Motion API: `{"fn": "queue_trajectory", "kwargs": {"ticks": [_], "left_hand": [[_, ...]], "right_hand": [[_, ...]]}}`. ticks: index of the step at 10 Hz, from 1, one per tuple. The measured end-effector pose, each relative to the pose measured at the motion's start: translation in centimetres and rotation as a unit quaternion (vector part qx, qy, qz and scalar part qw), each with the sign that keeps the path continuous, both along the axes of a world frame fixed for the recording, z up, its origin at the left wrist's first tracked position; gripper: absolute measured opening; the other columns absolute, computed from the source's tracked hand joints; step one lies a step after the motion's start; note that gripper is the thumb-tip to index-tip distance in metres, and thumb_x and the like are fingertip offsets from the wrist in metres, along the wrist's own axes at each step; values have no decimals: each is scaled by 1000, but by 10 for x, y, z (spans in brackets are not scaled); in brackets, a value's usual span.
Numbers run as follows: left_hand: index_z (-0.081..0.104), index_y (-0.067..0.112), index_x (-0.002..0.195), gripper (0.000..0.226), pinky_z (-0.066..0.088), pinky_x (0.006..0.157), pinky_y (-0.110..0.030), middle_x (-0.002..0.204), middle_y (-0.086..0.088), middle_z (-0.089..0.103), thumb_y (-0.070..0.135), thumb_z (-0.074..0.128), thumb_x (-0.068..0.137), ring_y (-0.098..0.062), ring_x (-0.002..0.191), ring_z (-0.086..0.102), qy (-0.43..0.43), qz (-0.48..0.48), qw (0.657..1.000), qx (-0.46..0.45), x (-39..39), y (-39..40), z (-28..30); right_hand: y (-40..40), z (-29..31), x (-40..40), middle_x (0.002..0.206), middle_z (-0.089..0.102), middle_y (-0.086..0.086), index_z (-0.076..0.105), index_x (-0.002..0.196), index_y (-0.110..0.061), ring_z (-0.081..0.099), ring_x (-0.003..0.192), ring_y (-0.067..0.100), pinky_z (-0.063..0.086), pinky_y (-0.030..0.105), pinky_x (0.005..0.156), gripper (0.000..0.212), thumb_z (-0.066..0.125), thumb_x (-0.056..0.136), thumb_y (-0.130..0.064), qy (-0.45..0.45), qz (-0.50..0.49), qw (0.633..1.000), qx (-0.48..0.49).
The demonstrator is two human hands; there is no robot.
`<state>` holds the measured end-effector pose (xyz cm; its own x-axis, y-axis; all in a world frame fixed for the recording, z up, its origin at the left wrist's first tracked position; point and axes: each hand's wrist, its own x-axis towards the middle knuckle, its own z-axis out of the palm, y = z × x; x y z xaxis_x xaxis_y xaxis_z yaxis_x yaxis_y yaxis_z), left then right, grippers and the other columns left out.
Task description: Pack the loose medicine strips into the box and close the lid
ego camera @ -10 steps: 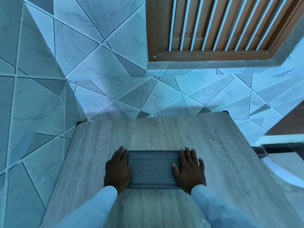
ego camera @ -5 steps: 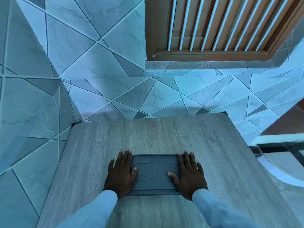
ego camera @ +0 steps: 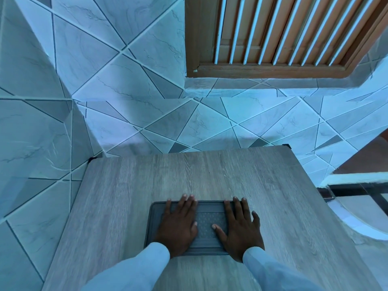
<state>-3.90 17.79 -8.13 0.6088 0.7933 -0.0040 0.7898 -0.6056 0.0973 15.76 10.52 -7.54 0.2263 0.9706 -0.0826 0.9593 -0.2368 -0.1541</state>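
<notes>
Wood table (ego camera: 210, 175), one box (ego camera: 204, 223), lid shut; my L hand (ego camera: 178, 225) & R hand (ego camera: 239, 227) flat, fingers spread; contents hidden.

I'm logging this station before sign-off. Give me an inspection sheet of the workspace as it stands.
Surface: grey wood-grain table, bare around the box.
Job's things: dark box, lid down; no loose strips seen.
Clutter: nothing seen.
Hands: left hand and right hand lie flat, palms down, on the lid's two ends.
Cables: nothing seen.
Surroundings: tiled wall, wooden window frame above.
</notes>
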Motion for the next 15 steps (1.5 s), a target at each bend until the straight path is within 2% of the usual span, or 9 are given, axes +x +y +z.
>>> {"fn": "queue_trajectory", "kwargs": {"ticks": [4,6,7,10,11,12,13,14,15], "left_hand": [[44,11,138,64,17,106,-55,145,-4,48,46,39,84,-22,138,38,-4,20,1000,-18,33,-5,-4],[32,13,144,71,12,110,-53,153,-4,33,56,36,87,-22,144,18,-19,70,997,-13,7,-12,-12],[31,14,144,72,13,111,-54,153,-3,34,56,37,86,-21,143,19,-18,80,996,-18,0,-13,-13],[33,16,143,72,12,110,-52,152,-1,36,55,40,84,-19,141,19,-16,90,995,-26,3,-17,-7],[34,17,142,71,6,110,-49,150,-1,40,57,40,84,-18,140,20,17,96,994,-50,2,-19,0],[41,17,139,71,2,109,-47,145,1,47,59,42,82,-17,137,25,38,92,994,-49,-4,-27,2],[50,21,132,69,4,110,-44,139,5,54,63,43,78,-14,132,29,64,100,990,-77,-16,-43,11],[27,22,146,71,7,116,-43,157,6,23,59,31,85,-17,145,9,67,108,980,-150,-29,-54,39],[28,19,145,63,22,116,-40,157,0,22,53,33,92,-18,144,21,4,146,964,-222,-30,-58,61]], "right_hand": [[1,-2,-2,154,31,9,24,145,-32,21,144,32,30,59,108,67,29,86,-63,-23,-8,1000,2],[-1,-4,-2,157,21,9,17,147,-33,10,146,31,9,53,111,69,24,87,-66,-14,0,1000,10],[-1,-4,-2,158,20,9,19,147,-32,9,146,30,8,51,111,71,24,86,-68,-4,-2,1000,12],[-2,-1,-2,158,16,8,20,147,-32,8,146,29,25,50,114,74,20,85,-71,12,-8,1000,25],[-5,1,-2,159,8,7,13,148,-33,0,146,28,15,48,117,81,8,80,-76,15,8,1000,5],[-3,-1,-1,156,24,11,24,146,-32,11,145,31,10,47,111,81,15,81,-78,22,5,999,-33],[-3,12,0,156,21,14,24,146,-30,6,143,33,-4,52,111,88,10,76,-82,25,14,998,-48],[0,18,4,159,-12,10,-3,149,-29,-19,144,32,-27,51,103,87,6,77,-79,41,24,996,-80],[9,31,1,160,-3,8,4,149,-28,-10,146,31,-7,57,115,80,8,83,-72,45,30,996,-70]]}}
